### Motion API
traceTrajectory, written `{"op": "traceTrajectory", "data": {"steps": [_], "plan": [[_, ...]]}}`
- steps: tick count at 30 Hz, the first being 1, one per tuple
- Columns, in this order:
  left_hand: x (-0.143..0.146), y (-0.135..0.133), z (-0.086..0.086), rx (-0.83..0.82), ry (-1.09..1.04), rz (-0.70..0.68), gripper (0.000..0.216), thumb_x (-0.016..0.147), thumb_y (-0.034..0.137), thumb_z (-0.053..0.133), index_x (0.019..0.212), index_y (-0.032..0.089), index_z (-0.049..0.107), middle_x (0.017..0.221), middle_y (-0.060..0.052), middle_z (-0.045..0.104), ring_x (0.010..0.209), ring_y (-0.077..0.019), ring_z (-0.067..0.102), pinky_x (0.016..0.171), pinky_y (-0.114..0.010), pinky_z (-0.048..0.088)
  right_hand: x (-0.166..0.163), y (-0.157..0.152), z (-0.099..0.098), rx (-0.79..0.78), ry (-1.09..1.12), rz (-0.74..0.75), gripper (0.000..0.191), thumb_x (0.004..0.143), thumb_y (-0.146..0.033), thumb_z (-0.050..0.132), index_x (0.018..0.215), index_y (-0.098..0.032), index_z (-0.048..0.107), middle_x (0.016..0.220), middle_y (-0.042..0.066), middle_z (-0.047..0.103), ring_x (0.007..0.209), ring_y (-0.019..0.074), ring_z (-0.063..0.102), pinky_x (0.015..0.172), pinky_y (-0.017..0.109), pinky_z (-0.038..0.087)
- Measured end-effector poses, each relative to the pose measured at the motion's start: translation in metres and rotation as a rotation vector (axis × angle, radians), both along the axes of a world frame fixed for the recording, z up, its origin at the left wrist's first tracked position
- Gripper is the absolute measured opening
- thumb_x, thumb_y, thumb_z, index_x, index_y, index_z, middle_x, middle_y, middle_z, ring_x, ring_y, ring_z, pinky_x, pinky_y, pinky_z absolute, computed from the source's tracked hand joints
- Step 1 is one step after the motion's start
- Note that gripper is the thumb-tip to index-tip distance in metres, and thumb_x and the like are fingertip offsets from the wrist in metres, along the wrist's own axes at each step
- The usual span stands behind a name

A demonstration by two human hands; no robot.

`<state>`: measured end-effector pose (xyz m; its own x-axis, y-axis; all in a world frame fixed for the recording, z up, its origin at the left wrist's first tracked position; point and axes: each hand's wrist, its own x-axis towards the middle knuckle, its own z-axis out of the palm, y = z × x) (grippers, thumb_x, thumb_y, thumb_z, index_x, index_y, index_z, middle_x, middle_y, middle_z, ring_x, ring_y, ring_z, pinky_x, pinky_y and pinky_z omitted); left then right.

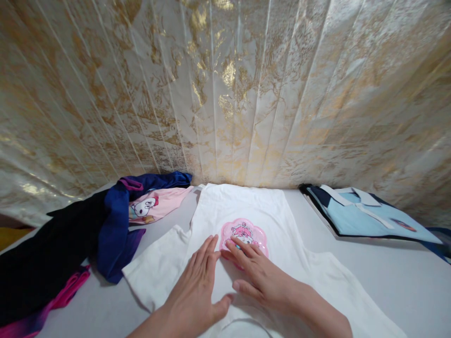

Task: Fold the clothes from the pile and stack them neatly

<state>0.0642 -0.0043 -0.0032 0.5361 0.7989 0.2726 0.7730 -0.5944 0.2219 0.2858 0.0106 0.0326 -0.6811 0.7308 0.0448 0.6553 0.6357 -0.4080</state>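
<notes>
A white T-shirt (246, 206) with a pink flower-shaped cartoon print (244, 232) lies spread flat on the pale table, hem toward the wall. My left hand (197, 286) rests palm down on the shirt's chest, fingers stretched out and together. Beside it, my right hand (259, 272) also lies flat on the cloth, its fingertips reaching the lower edge of the pink print. Neither hand holds anything.
A heap of clothes sits at the left: black fabric (45, 253), a blue garment (116, 220), a pink piece with a cartoon (155, 204) and magenta trim. A folded light-blue and navy polo shirt (366, 216) lies at the right. A cream and gold curtain (225, 94) hangs behind.
</notes>
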Motion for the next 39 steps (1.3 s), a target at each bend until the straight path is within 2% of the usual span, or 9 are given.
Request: {"op": "traceTrajectory", "data": {"steps": [6,8,11,19,22,26,29,32,39], "plan": [[0.001,-0.001,0.003,-0.033,0.047,0.018,0.062,0.073,0.033,0.064,0.128,0.011,0.045,0.155,-0.02,0.02,0.142,-0.0328,0.022,0.109,-0.05,0.037,0.006,0.022,-0.011,0.068,-0.015,-0.121,0.067,0.098,-0.039,0.042,0.154,-0.019,0.011,0.154,0.013,0.03,0.146,0.0292,0.012,0.113,0.053,0.026],[0.001,-0.002,0.004,-0.046,0.062,0.013,0.061,0.073,0.034,0.064,0.127,0.011,0.047,0.155,-0.019,0.022,0.142,-0.0326,0.022,0.109,-0.049,0.036,0.011,0.02,-0.014,0.082,0.012,-0.08,0.068,0.098,-0.039,0.041,0.154,-0.021,0.007,0.154,0.011,0.03,0.146,0.0274,0.012,0.114,0.051,0.027],[0.001,-0.001,0.005,-0.066,0.092,0.003,0.062,0.075,0.036,0.063,0.129,0.01,0.047,0.155,-0.019,0.022,0.143,-0.0318,0.02,0.112,-0.049,0.032,0.009,0.016,-0.015,0.088,0.024,-0.01,0.066,0.098,-0.042,0.04,0.154,-0.02,0.012,0.154,0.011,0.032,0.145,0.0268,0.017,0.114,0.048,0.029],[-0.001,0.0,0.0,-0.084,0.133,-0.037,0.084,0.077,0.031,0.061,0.15,0.016,0.02,0.158,-0.011,0.015,0.145,-0.0302,0.012,0.112,-0.051,0.028,-0.001,0.05,-0.007,0.156,-0.056,-0.108,0.06,0.097,-0.038,0.042,0.148,-0.01,0.028,0.148,0.017,0.04,0.144,0.0302,0.02,0.11,0.052,0.033],[-0.002,0.002,-0.002,-0.071,0.144,-0.062,0.086,0.078,0.033,0.061,0.151,0.019,0.019,0.158,-0.009,0.015,0.145,-0.0303,0.013,0.113,-0.051,0.028,0.0,0.043,-0.004,0.113,-0.017,-0.093,0.059,0.099,-0.038,0.037,0.15,-0.011,0.024,0.15,0.015,0.038,0.145,0.0269,0.017,0.112,0.051,0.03],[-0.003,0.003,-0.005,-0.053,0.147,-0.081,0.083,0.08,0.036,0.061,0.151,0.019,0.021,0.158,-0.008,0.017,0.144,-0.0307,0.015,0.113,-0.05,0.027,0.003,0.036,-0.007,0.064,0.018,-0.024,0.06,0.098,-0.036,0.038,0.15,-0.01,0.023,0.151,0.016,0.036,0.142,0.0246,0.029,0.115,0.047,0.027],[-0.004,0.002,-0.006,-0.045,0.143,-0.093,0.082,0.08,0.034,0.06,0.151,0.021,0.021,0.157,-0.006,0.02,0.144,-0.0305,0.017,0.113,-0.05,0.026,0.015,0.045,-0.011,0.065,-0.014,-0.122,0.062,0.098,-0.038,0.039,0.148,-0.005,0.025,0.15,0.022,0.035,0.139,0.0272,0.033,0.114,0.048,0.029],[-0.005,0.003,-0.004,-0.072,0.139,-0.106,0.084,0.079,0.033,0.061,0.151,0.021,0.02,0.157,-0.006,0.02,0.144,-0.0303,0.018,0.113,-0.05,0.027,0.031,0.048,-0.011,0.079,-0.031,-0.204,0.063,0.099,-0.042,0.036,0.15,-0.008,0.022,0.151,0.021,0.032,0.14,0.027,0.031,0.114,0.048,0.03],[0.018,0.035,0.016,-0.152,0.133,-0.145,0.067,0.093,0.041,0.048,0.151,0.017,0.023,0.156,-0.01,0.022,0.144,-0.0263,0.019,0.114,-0.047,0.026,0.029,0.006,-0.013,0.086,0.008,-0.045,0.068,0.099,-0.046,0.036,0.153,-0.015,0.01,0.155,0.015,0.027,0.143,0.0248,0.026,0.115,0.046,0.029]]}}
